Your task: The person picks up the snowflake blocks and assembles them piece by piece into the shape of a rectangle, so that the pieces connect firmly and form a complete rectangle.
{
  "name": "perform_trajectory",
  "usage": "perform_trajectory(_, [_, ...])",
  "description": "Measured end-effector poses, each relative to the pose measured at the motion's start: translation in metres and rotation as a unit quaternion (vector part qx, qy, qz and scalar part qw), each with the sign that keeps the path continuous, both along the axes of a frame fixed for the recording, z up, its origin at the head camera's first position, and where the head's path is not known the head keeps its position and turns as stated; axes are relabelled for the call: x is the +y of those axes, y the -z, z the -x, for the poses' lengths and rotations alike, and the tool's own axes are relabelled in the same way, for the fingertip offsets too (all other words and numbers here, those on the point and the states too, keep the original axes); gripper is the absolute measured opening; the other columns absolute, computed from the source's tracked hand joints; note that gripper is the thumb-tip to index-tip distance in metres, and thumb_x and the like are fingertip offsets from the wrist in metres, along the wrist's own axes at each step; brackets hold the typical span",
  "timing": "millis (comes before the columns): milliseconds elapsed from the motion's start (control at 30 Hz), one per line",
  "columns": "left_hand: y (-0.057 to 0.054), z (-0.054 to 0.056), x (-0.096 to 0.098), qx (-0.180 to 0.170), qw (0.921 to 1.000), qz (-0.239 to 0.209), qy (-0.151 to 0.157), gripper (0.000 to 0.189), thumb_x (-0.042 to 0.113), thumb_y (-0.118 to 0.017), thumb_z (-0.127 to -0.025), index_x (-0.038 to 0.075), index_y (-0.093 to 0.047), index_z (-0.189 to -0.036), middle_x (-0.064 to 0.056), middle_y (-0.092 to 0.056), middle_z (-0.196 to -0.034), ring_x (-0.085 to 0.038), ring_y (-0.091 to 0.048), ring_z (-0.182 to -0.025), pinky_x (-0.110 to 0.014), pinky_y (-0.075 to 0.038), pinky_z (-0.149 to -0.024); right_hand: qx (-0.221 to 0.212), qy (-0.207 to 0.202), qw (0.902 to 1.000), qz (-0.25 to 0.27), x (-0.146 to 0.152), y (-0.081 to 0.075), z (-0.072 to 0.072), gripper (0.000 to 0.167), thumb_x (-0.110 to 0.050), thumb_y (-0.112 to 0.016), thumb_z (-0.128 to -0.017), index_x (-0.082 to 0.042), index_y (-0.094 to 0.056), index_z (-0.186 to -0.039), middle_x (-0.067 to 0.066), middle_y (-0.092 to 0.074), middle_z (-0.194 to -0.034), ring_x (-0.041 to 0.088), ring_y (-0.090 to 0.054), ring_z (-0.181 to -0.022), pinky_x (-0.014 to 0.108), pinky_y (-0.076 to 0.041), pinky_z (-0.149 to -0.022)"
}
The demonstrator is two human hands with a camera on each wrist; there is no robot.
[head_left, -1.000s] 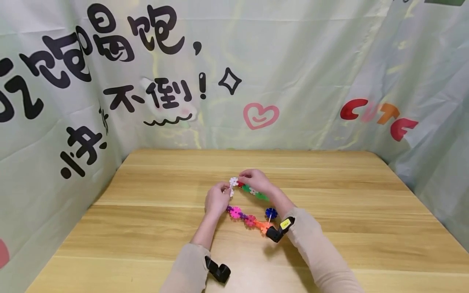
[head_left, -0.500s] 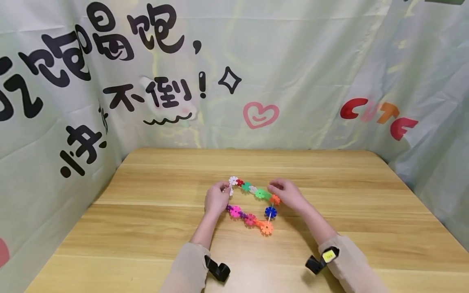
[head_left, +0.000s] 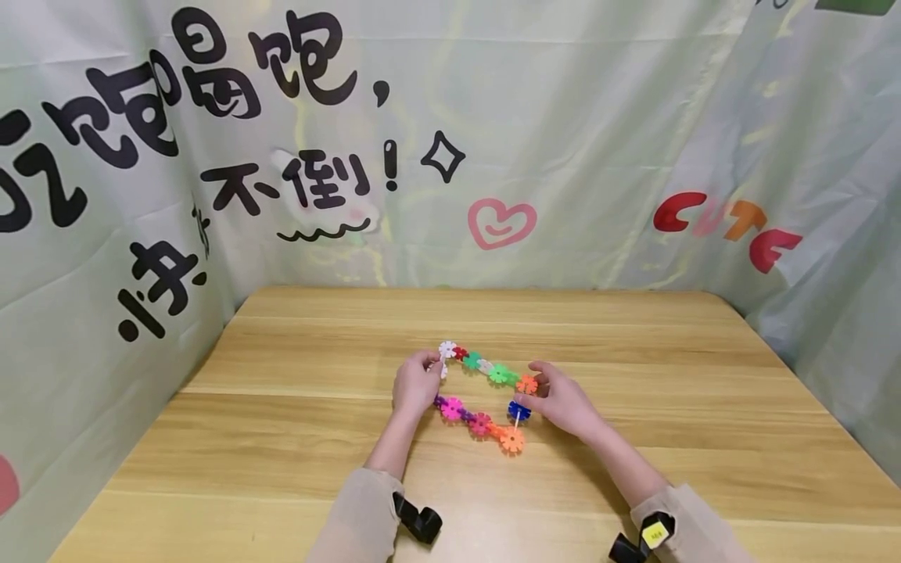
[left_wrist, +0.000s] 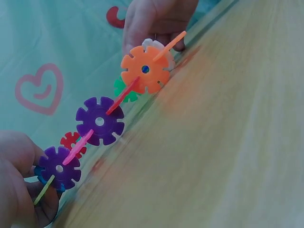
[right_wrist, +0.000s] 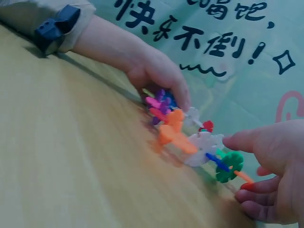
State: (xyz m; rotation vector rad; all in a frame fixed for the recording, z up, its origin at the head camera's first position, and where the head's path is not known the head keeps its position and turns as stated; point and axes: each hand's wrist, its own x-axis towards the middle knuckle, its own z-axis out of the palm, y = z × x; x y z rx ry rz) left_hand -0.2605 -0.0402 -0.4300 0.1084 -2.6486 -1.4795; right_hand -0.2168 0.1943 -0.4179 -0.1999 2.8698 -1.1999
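Note:
A many-coloured loop of interlocking plastic snowflake discs point(head_left: 498, 374) is on the table between the two hands. My left hand point(head_left: 417, 383) grips its left side and hides the discs there, while purple discs point(left_wrist: 100, 121) show beyond the fingers in the left wrist view. At the loop's right end is my right hand point(head_left: 563, 403), its thumb at the blue disc point(head_left: 519, 410) and its fingers around the orange disc point(head_left: 526, 384). Thumb and fingers lie on either side of this end in the right wrist view, near a green disc point(right_wrist: 230, 166). An orange disc point(head_left: 511, 440) forms the near corner.
The wooden table point(head_left: 296, 453) extends around the loop. Behind it and at both sides hangs a printed cloth point(head_left: 591, 117). Black wrist cameras point(head_left: 420, 520) are strapped over both sleeves.
From the loop's far side, my right hand has moved right and toward me to the orange and blue discs at its right end. My left hand has stayed in place.

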Motion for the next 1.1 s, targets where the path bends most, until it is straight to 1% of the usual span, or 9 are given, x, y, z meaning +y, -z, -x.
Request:
perform_trajectory(100, [0.000, 0.000, 0.000, 0.002, 1.0000, -0.004, 0.007, 0.017, 0.014, -0.062, -0.086, 0.010, -0.068, -0.101, -0.006, -0.065, -0.096, -0.023, -0.059, -0.085, -0.039, -0.047, -0.072, 0.000, 0.020, 0.9996, 0.018, -0.002, 0.002, 0.000, 0.063, -0.021, -0.070, -0.083, 0.006, -0.042, -0.132, 0.025, -0.053, -0.120, 0.039, -0.055, -0.104, 0.045, -0.050, -0.081])
perform_trajectory(167, [0.000, 0.000, -0.001, 0.001, 0.9999, -0.010, 0.014, 0.017, 0.014, -0.062, -0.086, 0.009, -0.068, -0.101, -0.005, -0.064, -0.093, -0.021, -0.058, -0.082, -0.036, -0.047, -0.070, 0.003, 0.028, 0.9989, 0.038, -0.002, 0.002, 0.001, 0.061, -0.015, -0.069, -0.083, 0.007, -0.041, -0.133, 0.027, -0.051, -0.121, 0.040, -0.055, -0.104, 0.041, -0.052, -0.077])
perform_trajectory(267, [0.000, -0.001, -0.002, 0.001, 0.9994, -0.022, 0.027, 0.018, 0.013, -0.062, -0.086, 0.007, -0.067, -0.102, -0.005, -0.062, -0.090, -0.019, -0.056, -0.078, -0.033, -0.047, -0.066, 0.002, 0.031, 0.9971, 0.069, 0.000, 0.002, 0.002, 0.058, -0.009, -0.067, -0.084, 0.008, -0.040, -0.132, 0.029, -0.047, -0.124, 0.038, -0.057, -0.101, 0.033, -0.054, -0.068])
perform_trajectory(367, [-0.001, -0.004, -0.004, 0.002, 0.9984, -0.035, 0.044, 0.019, 0.012, -0.063, -0.085, 0.003, -0.066, -0.102, -0.006, -0.060, -0.086, -0.019, -0.054, -0.074, -0.030, -0.047, -0.062, -0.004, 0.026, 0.9954, 0.092, 0.002, 0.000, 0.006, 0.056, -0.007, -0.065, -0.084, 0.009, -0.040, -0.132, 0.029, -0.045, -0.128, 0.035, -0.059, -0.096, 0.029, -0.053, -0.062])
perform_trajectory(500, [-0.004, -0.008, -0.008, 0.001, 0.9966, -0.043, 0.070, 0.021, 0.010, -0.065, -0.083, 0.000, -0.064, -0.101, -0.008, -0.058, -0.083, -0.019, -0.052, -0.073, -0.028, -0.047, -0.060, -0.014, 0.010, 0.9954, 0.094, 0.007, -0.001, 0.015, 0.054, -0.007, -0.062, -0.087, 0.009, -0.040, -0.133, 0.028, -0.044, -0.131, 0.033, -0.058, -0.097, 0.031, -0.053, -0.064])
perform_trajectory(633, [-0.006, -0.013, -0.011, -0.006, 0.9961, -0.032, 0.082, 0.021, 0.010, -0.067, -0.080, 0.000, -0.064, -0.099, -0.008, -0.058, -0.084, -0.020, -0.053, -0.076, -0.030, -0.047, -0.063, -0.022, -0.004, 0.9960, 0.087, 0.010, -0.001, 0.024, 0.054, -0.008, -0.062, -0.087, 0.009, -0.040, -0.133, 0.027, -0.046, -0.131, 0.032, -0.057, -0.100, 0.031, -0.053, -0.068])
perform_trajectory(900, [-0.002, -0.012, -0.016, -0.017, 0.9959, -0.020, 0.087, 0.021, 0.013, -0.067, -0.081, 0.001, -0.064, -0.099, -0.008, -0.060, -0.086, -0.021, -0.055, -0.079, -0.033, -0.049, -0.068, -0.014, -0.032, 0.9956, 0.088, 0.010, 0.005, 0.031, 0.053, -0.011, -0.064, -0.086, 0.011, -0.043, -0.130, 0.026, -0.051, -0.124, 0.031, -0.056, -0.098, 0.030, -0.051, -0.066])
perform_trajectory(1033, [-0.001, -0.012, -0.020, -0.018, 0.9958, -0.016, 0.088, 0.025, 0.016, -0.067, -0.083, 0.000, -0.063, -0.102, -0.009, -0.061, -0.088, -0.021, -0.057, -0.080, -0.032, -0.050, -0.067, -0.020, -0.034, 0.9946, 0.096, 0.013, 0.007, 0.030, 0.056, -0.015, -0.064, -0.088, 0.010, -0.040, -0.133, 0.026, -0.050, -0.125, 0.033, -0.056, -0.100, 0.030, -0.052, -0.064])
perform_trajectory(1100, [-0.001, -0.012, -0.024, -0.014, 0.9960, -0.016, 0.087, 0.029, 0.017, -0.066, -0.084, -0.001, -0.062, -0.106, -0.010, -0.062, -0.089, -0.022, -0.058, -0.079, -0.032, -0.051, -0.066, -0.019, -0.032, 0.9951, 0.091, 0.016, 0.008, 0.029, 0.058, -0.017, -0.062, -0.089, 0.009, -0.039, -0.134, 0.027, -0.048, -0.127, 0.035, -0.055, -0.104, 0.030, -0.053, -0.066])
